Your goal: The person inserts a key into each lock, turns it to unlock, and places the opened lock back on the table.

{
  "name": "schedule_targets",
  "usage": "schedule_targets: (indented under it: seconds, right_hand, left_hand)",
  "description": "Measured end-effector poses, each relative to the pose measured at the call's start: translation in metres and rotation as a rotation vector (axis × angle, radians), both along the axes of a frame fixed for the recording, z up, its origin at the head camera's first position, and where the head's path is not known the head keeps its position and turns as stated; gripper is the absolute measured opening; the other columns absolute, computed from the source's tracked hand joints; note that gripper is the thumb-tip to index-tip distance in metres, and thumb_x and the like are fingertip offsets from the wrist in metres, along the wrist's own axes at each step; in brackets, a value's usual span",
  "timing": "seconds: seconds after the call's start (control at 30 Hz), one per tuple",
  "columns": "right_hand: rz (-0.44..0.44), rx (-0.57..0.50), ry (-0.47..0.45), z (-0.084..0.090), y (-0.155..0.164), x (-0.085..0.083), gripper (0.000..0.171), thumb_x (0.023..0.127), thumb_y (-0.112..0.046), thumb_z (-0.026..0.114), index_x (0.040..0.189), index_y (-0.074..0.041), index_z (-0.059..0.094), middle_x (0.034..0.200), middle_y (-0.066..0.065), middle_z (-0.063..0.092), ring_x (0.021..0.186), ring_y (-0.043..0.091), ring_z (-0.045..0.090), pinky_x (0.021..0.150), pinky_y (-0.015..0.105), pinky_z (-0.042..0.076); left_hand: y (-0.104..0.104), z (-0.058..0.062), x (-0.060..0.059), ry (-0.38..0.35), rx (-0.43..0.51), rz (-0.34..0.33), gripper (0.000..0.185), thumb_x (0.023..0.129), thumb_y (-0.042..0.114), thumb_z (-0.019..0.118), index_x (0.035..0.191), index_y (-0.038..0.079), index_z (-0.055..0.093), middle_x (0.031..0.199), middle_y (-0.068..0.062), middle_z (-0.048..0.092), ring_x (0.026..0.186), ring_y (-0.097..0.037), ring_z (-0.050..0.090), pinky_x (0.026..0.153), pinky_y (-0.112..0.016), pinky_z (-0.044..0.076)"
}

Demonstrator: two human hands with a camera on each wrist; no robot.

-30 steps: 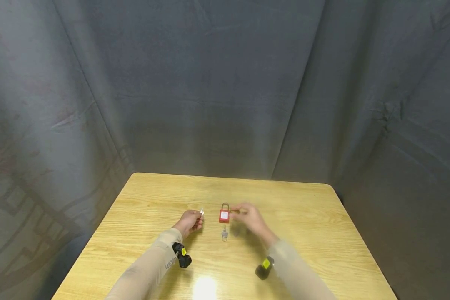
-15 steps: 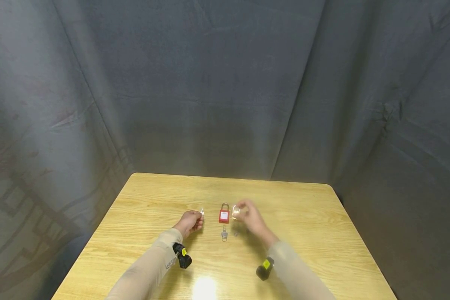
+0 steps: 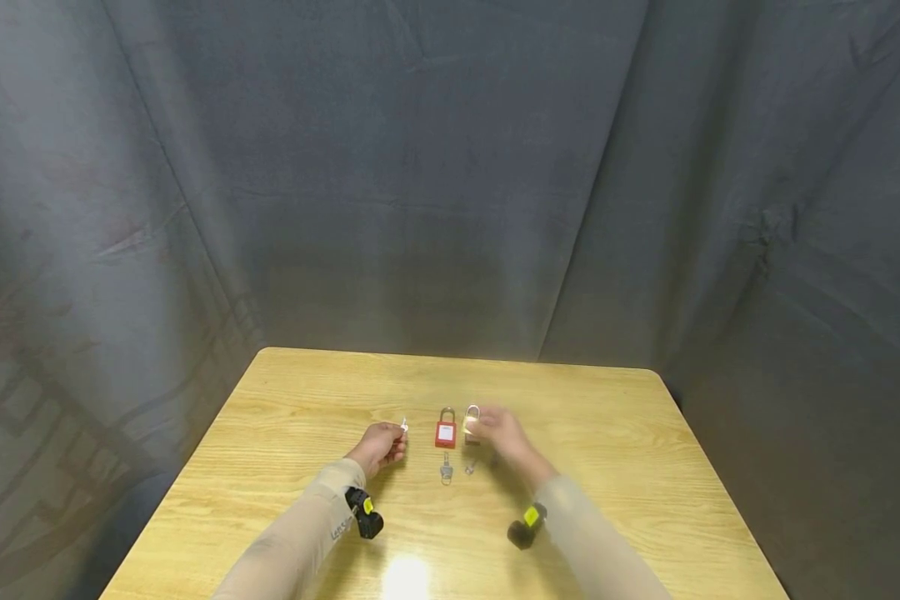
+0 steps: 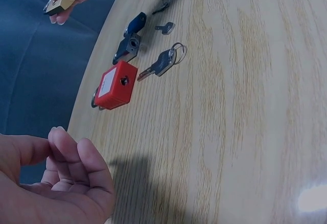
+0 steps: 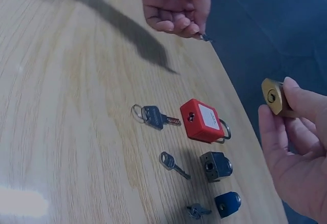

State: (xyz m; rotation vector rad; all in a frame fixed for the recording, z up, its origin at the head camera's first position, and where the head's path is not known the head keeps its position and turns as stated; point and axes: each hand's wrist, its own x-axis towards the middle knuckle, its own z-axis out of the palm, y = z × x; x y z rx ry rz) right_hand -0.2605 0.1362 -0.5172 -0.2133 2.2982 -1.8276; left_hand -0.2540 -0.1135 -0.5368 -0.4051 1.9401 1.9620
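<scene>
My left hand point(image 3: 378, 446) pinches a small key point(image 5: 206, 38) between thumb and fingertips above the left part of the table; in the left wrist view the fingers hide it. My right hand point(image 5: 301, 152) grips a brass padlock point(image 5: 276, 97) with its keyhole side showing, raised above the tabletop. A red padlock point(image 5: 201, 121) with a white label lies between the hands. Beyond it, in the right wrist view, are a grey padlock point(image 5: 215, 166) and a blue padlock point(image 5: 228, 204).
A key on a ring point(image 5: 153, 117) lies in front of the red padlock. A single key point(image 5: 173, 164) lies by the grey padlock, and a small key bunch point(image 5: 197, 210) by the blue one. Dark curtains point(image 3: 450, 208) stand behind the wooden table point(image 3: 307, 383).
My right hand has drawn slightly right, away from the red padlock, and has turned, so the brass padlock shows more in its fingers. My left hand stays in place with the key.
</scene>
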Motion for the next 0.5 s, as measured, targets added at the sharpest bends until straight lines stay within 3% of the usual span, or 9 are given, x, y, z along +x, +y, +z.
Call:
schedule_targets:
  seconds: [0.13, 0.23, 0.5]
  right_hand:
    - [0.040, -0.099, -0.091, -0.002, 0.000, -0.001, 0.039, 0.092, -0.014, 0.064, 0.123, 0.008, 0.055, 0.123, 0.025, 0.059, 0.114, 0.039, 0.059, 0.097, 0.040, 0.051]
    - [0.061, -0.217, -0.168, 0.000, -0.001, -0.001, 0.039, 0.092, -0.007, 0.061, 0.125, 0.012, 0.051, 0.124, 0.027, 0.056, 0.118, 0.042, 0.056, 0.099, 0.040, 0.049]
    - [0.074, -0.356, -0.344, 0.011, 0.001, 0.001, 0.043, 0.093, -0.015, 0.062, 0.130, 0.006, 0.052, 0.133, 0.022, 0.053, 0.110, 0.020, 0.062, 0.103, 0.036, 0.045]
  left_hand:
    - [0.001, -0.001, 0.000, -0.002, 0.002, 0.005, 0.027, 0.102, 0.008, 0.042, 0.121, -0.009, 0.049, 0.078, -0.002, 0.057, 0.059, -0.006, 0.050, 0.059, -0.020, 0.049]
    - [0.001, -0.001, 0.000, -0.001, 0.004, 0.003, 0.027, 0.102, 0.008, 0.042, 0.122, -0.009, 0.049, 0.078, -0.002, 0.057, 0.060, -0.005, 0.050, 0.059, -0.019, 0.049]
    - [0.001, 0.001, 0.001, -0.007, -0.003, -0.012, 0.029, 0.102, 0.008, 0.042, 0.124, -0.010, 0.049, 0.080, -0.003, 0.057, 0.061, -0.006, 0.051, 0.060, -0.020, 0.049]
